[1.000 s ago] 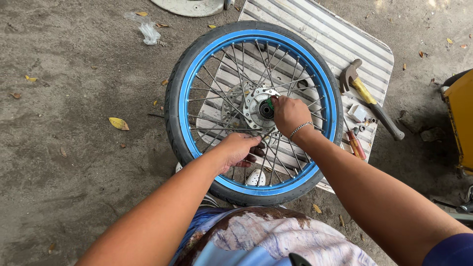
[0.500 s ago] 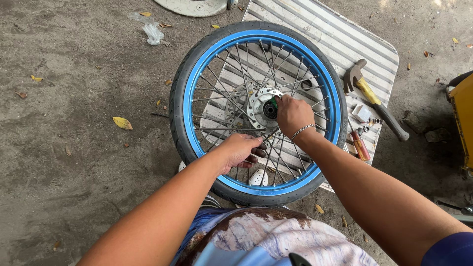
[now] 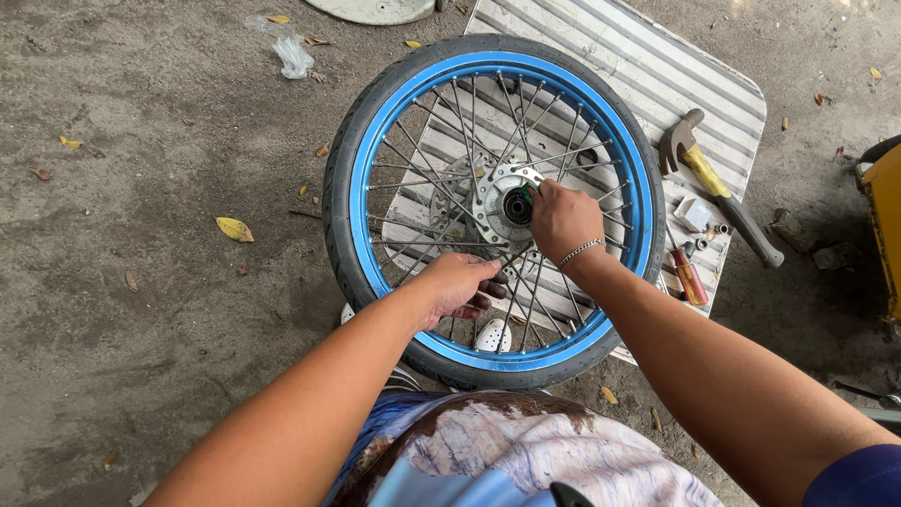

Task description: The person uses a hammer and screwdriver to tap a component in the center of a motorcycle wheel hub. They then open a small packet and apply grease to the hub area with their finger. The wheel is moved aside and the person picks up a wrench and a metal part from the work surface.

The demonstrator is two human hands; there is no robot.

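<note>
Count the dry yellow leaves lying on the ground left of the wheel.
3 clear ones: a large leaf nearest the wheel, a small leaf far left, and another at the top edge. Smaller brownish scraps nearby may be leaves too.

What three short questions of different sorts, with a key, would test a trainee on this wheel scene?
1. True or false: the right hand is at the hub of the wheel.
2. The left hand grips: A) the spokes B) the hammer C) the screwdriver.
3. What does the hammer lie on?

Key: 1 true; 2 A; 3 the ribbed metal sheet.
</note>
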